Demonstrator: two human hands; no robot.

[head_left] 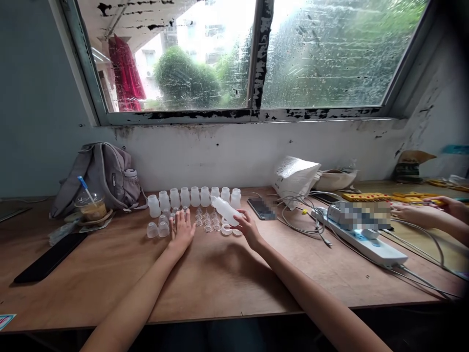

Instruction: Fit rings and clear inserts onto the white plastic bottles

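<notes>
My right hand (pixel 249 228) is closed around the lower end of a frosted white baby bottle (pixel 226 210), which is tilted with its narrow end up and to the left. My left hand (pixel 182 230) lies with fingers spread over a group of translucent caps (pixel 163 228); whether it touches them I cannot tell. Behind both hands stands a row of several frosted bottle bodies (pixel 184 197), upright with open necks. Clear silicone nipples (pixel 207 222) sit in rows between my hands. White collar rings (pixel 226 230) lie beside my right fingers, partly hidden.
To the left are a grey backpack (pixel 104 168), a drink cup (pixel 91 208) with a straw and a black flat case (pixel 51 259). A phone (pixel 261 209), cables and a power strip (pixel 370 242) lie on the right. At far right, another person's hands (pixel 410 213) work near yellow parts (pixel 366 196).
</notes>
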